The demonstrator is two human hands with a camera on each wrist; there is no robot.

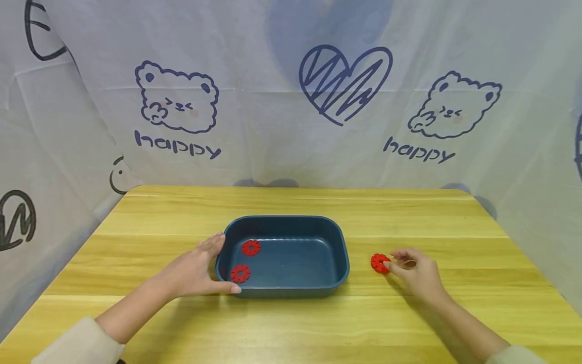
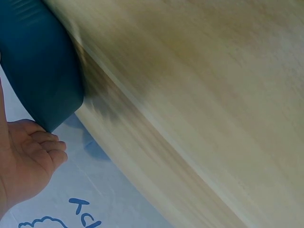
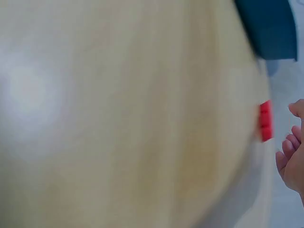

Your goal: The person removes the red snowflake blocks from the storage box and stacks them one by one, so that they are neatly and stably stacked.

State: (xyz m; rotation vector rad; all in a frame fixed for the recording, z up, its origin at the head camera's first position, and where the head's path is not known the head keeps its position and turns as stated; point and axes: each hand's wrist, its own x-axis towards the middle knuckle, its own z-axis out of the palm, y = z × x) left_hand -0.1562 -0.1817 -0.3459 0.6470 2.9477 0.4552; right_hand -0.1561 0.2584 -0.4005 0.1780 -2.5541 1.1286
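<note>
A dark blue plastic bin (image 1: pixel 291 292) stands on the wooden table, with two red notched discs (image 1: pixel 240 273) lying flat at the left of its floor. My left hand (image 1: pixel 200 268) grips the bin's left end, thumb along the near rim and fingers at the far left corner; the left wrist view has this hand (image 2: pixel 33 159) at the bin's edge. Right of the bin, a red notched piece (image 1: pixel 380 263) sits on the table. My right hand (image 1: pixel 420 275) is over it, thumb overlapping it in the head view; the right wrist view has a gap between hand (image 3: pixel 292 156) and piece.
The yellow wood-grain table (image 1: pixel 291 328) extends around the bin. Behind it and at the sides hangs a pale cloth (image 1: pixel 259 116) printed with bears, hearts and the word happy.
</note>
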